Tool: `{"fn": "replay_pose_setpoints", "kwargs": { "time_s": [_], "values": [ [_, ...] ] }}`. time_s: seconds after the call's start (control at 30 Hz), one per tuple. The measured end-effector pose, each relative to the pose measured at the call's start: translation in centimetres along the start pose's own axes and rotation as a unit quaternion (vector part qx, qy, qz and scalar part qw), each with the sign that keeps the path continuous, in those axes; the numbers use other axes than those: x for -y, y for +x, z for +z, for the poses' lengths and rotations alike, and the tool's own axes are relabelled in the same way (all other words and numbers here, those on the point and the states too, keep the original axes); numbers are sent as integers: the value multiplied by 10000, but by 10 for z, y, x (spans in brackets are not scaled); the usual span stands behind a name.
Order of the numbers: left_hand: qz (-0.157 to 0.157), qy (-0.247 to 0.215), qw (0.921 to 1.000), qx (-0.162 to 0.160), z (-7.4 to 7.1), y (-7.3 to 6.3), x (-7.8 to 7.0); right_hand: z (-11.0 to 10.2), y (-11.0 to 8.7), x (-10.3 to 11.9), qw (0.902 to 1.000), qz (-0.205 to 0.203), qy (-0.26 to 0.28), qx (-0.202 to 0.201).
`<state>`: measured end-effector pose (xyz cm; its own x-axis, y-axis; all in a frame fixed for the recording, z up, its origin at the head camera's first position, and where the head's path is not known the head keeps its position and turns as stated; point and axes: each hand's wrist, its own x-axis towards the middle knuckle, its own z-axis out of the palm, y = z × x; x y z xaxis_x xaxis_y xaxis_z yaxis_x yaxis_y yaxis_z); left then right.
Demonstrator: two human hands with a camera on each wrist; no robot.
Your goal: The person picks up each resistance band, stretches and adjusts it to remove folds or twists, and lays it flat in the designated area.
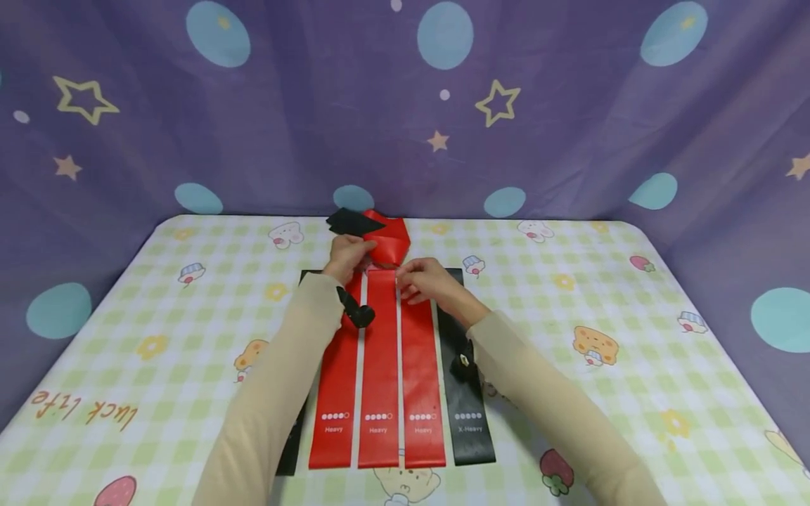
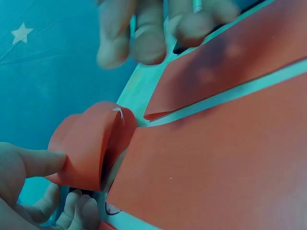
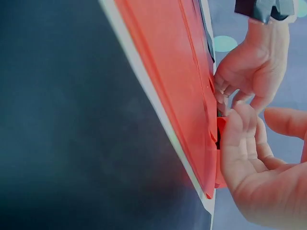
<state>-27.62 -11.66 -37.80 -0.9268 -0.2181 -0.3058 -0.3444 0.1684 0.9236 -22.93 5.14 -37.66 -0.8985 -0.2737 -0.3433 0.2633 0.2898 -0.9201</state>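
Observation:
In the head view, my left hand (image 1: 346,258) is at the top of a row of flat resistance bands. It pinches a folded red resistance band (image 1: 390,242) between thumb and fingers; the left wrist view shows the thumb (image 2: 45,163) pressing the folded loop (image 2: 84,148). My right hand (image 1: 429,280) hovers over the upper end of the right red band (image 1: 422,365), fingers loosely bent and thumb apart, holding nothing. Two more red bands, the middle one (image 1: 380,365) and the left one (image 1: 334,393), lie alongside, printed "Heavy". A black band (image 1: 468,429) marked "X-Heavy" lies at the right.
Another black band (image 1: 291,450) shows partly beneath my left sleeve. A folded black band (image 1: 353,222) lies beside the red one at the table's far edge. A checked, patterned cloth (image 1: 544,393) covers the table; a purple curtain (image 1: 380,105) hangs behind.

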Motion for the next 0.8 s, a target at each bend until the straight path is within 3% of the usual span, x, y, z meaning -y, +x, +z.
{"fn": "replay_pose_setpoints", "kwargs": {
  "time_s": [0.2, 0.37, 0.47, 0.6, 0.67, 0.8],
  "values": [
    [232, 113, 9996, 142, 3, -7, -3, -1, 10, 5, 9985, -5, 516, -162],
    [886, 545, 9946, 64, 8, -16, -10, -1, 14, 10, 9944, 164, 1022, -212],
    [1643, 1005, 9812, -100, 11, -22, -14, -1, 16, 14, 9890, 308, 1430, -212],
    [2592, 1611, 9518, -315, 14, -27, -17, -2, 16, 15, 9812, 380, 1877, -219],
    [2852, 1756, 9415, -377, 15, -28, -18, -4, 15, 15, 9795, 355, 1973, -195],
    [3115, 1811, 9322, -341, 17, -33, -17, -6, 16, 12, 9752, 316, 2191, -78]
  ]
}}
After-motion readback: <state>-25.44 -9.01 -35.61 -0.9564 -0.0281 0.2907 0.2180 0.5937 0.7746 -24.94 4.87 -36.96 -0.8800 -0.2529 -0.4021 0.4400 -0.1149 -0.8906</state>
